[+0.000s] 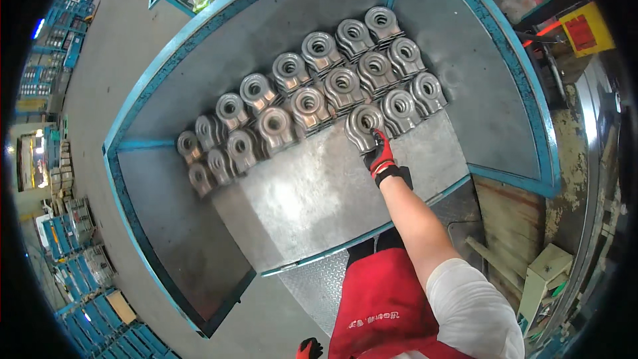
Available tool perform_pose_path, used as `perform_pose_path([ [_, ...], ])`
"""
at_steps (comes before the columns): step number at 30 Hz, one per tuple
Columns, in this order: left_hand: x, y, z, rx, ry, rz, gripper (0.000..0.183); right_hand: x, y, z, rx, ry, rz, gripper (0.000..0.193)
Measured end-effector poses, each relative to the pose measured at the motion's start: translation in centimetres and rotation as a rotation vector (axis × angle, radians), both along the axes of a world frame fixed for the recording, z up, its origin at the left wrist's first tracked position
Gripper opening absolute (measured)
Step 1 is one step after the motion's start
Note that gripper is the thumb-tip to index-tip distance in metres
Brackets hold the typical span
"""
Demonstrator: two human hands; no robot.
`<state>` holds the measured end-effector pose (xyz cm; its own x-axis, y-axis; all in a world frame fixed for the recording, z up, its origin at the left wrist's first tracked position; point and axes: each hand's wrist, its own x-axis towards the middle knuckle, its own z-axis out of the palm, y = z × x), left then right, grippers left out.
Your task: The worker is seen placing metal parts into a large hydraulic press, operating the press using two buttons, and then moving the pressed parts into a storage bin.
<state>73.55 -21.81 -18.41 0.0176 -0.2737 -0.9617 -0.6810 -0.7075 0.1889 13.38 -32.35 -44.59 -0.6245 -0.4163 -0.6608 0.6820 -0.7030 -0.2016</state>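
Observation:
My right hand (pixel 380 154), in a red and black glove, reaches to the near edge of a stack of stamped metal parts. Its fingers are closed on the rim of the top stamped metal part (pixel 362 121), a grey plate with a round raised collar and a hole. Beside that stack, to the right, sits another stamped part (pixel 400 108) of the same kind. My left hand (pixel 310 348), gloved alike, hangs low at the bottom edge, away from the parts. Only some of it shows, and its finger pose is unclear.
Several stacks of the same parts (pixel 308 105) stand in slanting rows inside a blue-framed metal bin (pixel 143 110). A grey metal sheet (pixel 299 193) forms the bin's floor. Below its front edge lies a checkered step plate (pixel 318 296). A yellow and red box (pixel 587 29) is at far right.

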Motion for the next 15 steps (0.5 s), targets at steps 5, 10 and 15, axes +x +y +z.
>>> perform_pose_path([
  [5, -4.8, -2.7, -0.3, 0.075, 0.055, 0.179, 0.047, -2.0, 3.1, -3.1, 0.339, -0.020, 0.078, 0.027],
  [10, -9.3, -4.8, 2.9, -0.051, 0.096, 0.298, 0.030, 1.0, 4.9, 7.7, 0.587, 0.012, 0.300, 0.022],
  [15, -18.1, -7.8, 5.1, -0.104, 0.317, 0.003, 0.034, 4.4, 12.6, 23.3, -0.127, -0.349, 0.229, 0.023],
])
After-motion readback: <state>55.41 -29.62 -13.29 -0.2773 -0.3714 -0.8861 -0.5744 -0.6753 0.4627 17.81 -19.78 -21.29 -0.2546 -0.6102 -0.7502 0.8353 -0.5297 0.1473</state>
